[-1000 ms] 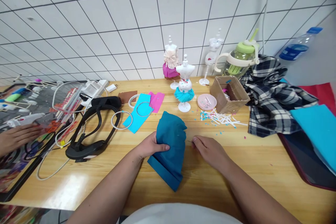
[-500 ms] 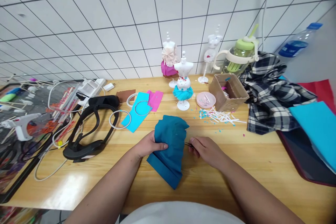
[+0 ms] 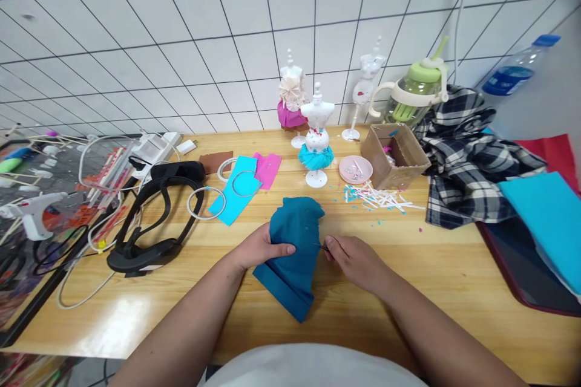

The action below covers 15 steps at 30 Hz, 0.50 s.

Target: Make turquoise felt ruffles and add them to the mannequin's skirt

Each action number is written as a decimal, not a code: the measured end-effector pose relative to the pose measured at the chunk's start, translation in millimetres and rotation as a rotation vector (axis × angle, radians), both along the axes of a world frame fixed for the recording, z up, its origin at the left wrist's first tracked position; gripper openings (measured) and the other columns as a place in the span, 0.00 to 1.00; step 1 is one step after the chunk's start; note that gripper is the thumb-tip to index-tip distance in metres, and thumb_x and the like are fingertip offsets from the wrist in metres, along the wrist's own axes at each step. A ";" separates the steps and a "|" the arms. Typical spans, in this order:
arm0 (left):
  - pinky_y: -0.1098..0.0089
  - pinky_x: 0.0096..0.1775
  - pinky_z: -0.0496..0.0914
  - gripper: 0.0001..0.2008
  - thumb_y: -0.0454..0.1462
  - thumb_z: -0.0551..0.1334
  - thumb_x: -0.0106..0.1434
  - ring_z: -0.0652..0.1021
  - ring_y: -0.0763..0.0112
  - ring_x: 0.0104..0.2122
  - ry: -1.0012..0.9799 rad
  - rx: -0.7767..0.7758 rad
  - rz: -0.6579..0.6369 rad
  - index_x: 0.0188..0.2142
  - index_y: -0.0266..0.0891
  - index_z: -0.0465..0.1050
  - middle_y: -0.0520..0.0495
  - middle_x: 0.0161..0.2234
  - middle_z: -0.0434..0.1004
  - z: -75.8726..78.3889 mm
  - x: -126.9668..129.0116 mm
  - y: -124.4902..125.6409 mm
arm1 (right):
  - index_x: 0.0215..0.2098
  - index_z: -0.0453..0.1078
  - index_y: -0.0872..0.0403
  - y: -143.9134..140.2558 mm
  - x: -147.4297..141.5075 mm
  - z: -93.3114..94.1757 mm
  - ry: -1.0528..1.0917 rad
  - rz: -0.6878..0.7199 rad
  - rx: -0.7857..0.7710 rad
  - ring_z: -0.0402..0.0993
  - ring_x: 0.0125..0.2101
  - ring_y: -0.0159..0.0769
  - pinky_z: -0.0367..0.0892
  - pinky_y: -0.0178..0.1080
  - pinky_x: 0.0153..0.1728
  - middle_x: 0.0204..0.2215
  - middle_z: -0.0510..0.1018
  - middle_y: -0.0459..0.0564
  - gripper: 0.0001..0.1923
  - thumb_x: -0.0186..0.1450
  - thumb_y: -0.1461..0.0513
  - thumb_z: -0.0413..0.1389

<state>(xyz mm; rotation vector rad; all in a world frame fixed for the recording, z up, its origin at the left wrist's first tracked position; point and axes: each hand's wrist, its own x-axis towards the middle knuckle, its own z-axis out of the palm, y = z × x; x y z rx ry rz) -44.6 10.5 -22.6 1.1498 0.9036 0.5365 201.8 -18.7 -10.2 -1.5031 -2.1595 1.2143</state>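
Observation:
A piece of dark teal cloth [image 3: 297,242] hangs gathered above the wooden table, its lower end folded into a flap. My left hand [image 3: 263,248] grips it from the left, thumb in front and the other fingers hidden behind. In my right hand [image 3: 349,257] is a pair of thin dark tweezers [image 3: 321,247], pinched between thumb and fingers. The tips point left and reach the cloth's right edge. Beyond the cloth stands a small white mannequin [image 3: 318,113] with a bright blue ruffle around its base.
Behind are two more mannequins [image 3: 291,87], a pink dish [image 3: 356,170], a cardboard box [image 3: 394,157] and paper scraps [image 3: 379,198]. Wire rings [image 3: 206,202], a blue cloth strip [image 3: 236,196] and a black headset [image 3: 149,251] lie left. A plaid cloth [image 3: 467,175] is at right.
The tweezer tips have moved slightly left onto the cloth's right edge. My left hand keeps its hold on the cloth. The whole view has shifted a little.

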 end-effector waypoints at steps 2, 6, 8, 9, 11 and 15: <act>0.58 0.50 0.71 0.26 0.40 0.70 0.53 0.77 0.53 0.49 0.030 0.034 0.003 0.51 0.37 0.70 0.40 0.51 0.76 0.5 2.7 -0.7 | 0.26 0.63 0.52 0.1 0.0 0.4 -0.003 0.008 -0.001 0.69 0.28 0.35 0.57 0.35 0.31 0.24 0.73 0.47 0.26 0.73 0.53 0.33; 0.57 0.50 0.71 0.26 0.40 0.70 0.54 0.77 0.53 0.49 0.044 0.057 0.018 0.51 0.37 0.70 0.40 0.52 0.75 0.1 6.0 -1.6 | 0.27 0.63 0.52 0.4 0.3 -0.3 -0.003 0.007 -0.001 0.68 0.28 0.34 0.57 0.35 0.31 0.24 0.72 0.47 0.26 0.73 0.53 0.32; 0.56 0.50 0.71 0.26 0.41 0.70 0.54 0.77 0.53 0.48 0.049 0.054 0.036 0.51 0.36 0.70 0.39 0.52 0.76 -0.3 6.2 -1.8 | 0.27 0.63 0.52 0.5 0.3 -0.7 -0.010 0.012 -0.002 0.68 0.28 0.34 0.57 0.35 0.31 0.24 0.72 0.47 0.26 0.73 0.53 0.32; 0.56 0.50 0.71 0.26 0.41 0.70 0.53 0.77 0.53 0.48 0.053 0.052 0.041 0.51 0.36 0.70 0.39 0.52 0.76 -0.5 6.1 -1.7 | 0.27 0.63 0.53 0.5 0.3 -0.9 -0.014 0.014 0.000 0.68 0.28 0.35 0.57 0.35 0.31 0.24 0.73 0.47 0.26 0.73 0.52 0.32; 0.56 0.50 0.71 0.26 0.41 0.70 0.53 0.78 0.53 0.47 0.056 0.051 0.049 0.50 0.35 0.70 0.39 0.51 0.76 -0.9 5.8 -1.6 | 0.27 0.64 0.53 0.6 0.3 -1.3 -0.029 0.019 0.006 0.68 0.28 0.35 0.57 0.35 0.31 0.25 0.73 0.47 0.26 0.73 0.52 0.32; 0.56 0.50 0.71 0.27 0.41 0.70 0.53 0.77 0.53 0.48 0.057 0.050 0.052 0.51 0.35 0.70 0.39 0.52 0.76 -2.1 5.9 -1.3 | 0.29 0.64 0.52 0.5 0.5 -1.8 -0.061 0.027 0.011 0.69 0.29 0.35 0.57 0.36 0.31 0.25 0.73 0.47 0.26 0.73 0.52 0.32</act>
